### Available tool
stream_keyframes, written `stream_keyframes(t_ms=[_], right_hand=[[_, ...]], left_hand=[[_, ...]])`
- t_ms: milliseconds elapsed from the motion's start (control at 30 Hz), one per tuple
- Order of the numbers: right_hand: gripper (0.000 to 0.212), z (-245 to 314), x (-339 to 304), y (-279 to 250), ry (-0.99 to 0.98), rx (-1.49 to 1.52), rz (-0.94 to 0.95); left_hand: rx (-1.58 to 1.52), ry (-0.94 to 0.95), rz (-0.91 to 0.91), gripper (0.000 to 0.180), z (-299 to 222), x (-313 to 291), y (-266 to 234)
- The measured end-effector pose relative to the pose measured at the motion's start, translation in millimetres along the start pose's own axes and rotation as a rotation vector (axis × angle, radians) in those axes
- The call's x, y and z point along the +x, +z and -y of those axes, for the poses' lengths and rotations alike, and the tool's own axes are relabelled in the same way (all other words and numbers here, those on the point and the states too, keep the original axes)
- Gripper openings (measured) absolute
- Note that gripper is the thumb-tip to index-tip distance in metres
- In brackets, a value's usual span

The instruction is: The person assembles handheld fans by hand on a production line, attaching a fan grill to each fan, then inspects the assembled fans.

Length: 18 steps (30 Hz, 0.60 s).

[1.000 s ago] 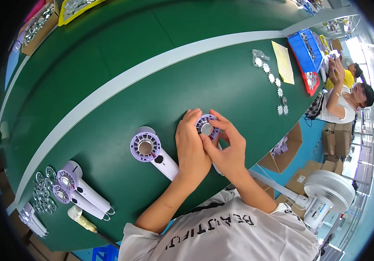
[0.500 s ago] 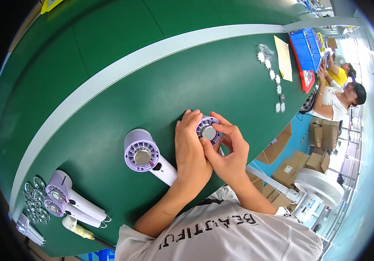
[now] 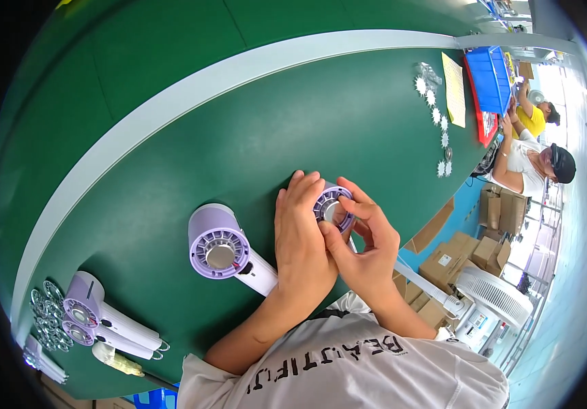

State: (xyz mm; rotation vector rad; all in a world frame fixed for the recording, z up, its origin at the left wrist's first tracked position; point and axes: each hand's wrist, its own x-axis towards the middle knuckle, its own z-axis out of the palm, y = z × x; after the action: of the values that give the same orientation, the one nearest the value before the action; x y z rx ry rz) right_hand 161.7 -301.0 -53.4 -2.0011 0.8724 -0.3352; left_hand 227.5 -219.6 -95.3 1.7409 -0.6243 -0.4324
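A purple handheld fan [image 3: 324, 200], its slotted round front and silver disc turned up, sits between my hands. My left hand [image 3: 301, 235] curls round its left side, the back of the hand hiding much of the body. Thumb and fingers of my right hand [image 3: 370, 249] grip the right rim and press near the disc; whether a small part is pinched there I cannot make out. Just left of my hands lies a second purple fan [image 3: 218, 238] with a white handle, partly behind my left forearm. Most of the held fan's handle is hidden.
Two more fans [image 3: 82, 300] lie at the left beside a pile of clear rings [image 3: 49, 317] and a yellow-wrapped tool [image 3: 121, 360]. White star-shaped parts [image 3: 436, 116], a yellow sheet [image 3: 453, 88] and a blue bin [image 3: 490, 78] sit far right. Two people work beyond.
My view has shifted slightly. Both hands keep hold of the fan, and my right fingers have moved a little along its front rim.
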Motion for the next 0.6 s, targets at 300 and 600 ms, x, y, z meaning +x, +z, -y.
stream_keyframes(t_ms=[300, 600], right_hand=[[0.036, 4.3, -1.3, -1.1, 0.075, 0.033, 0.041], [0.036, 4.6, 2.9, 0.5, 0.029, 0.083, -0.056]], left_hand=[[0.021, 0.004, -0.006, 0.056, 0.0, 0.7, -1.1], [0.007, 0.046, -0.016, 0.058, -1.1, 2.3, -1.3]])
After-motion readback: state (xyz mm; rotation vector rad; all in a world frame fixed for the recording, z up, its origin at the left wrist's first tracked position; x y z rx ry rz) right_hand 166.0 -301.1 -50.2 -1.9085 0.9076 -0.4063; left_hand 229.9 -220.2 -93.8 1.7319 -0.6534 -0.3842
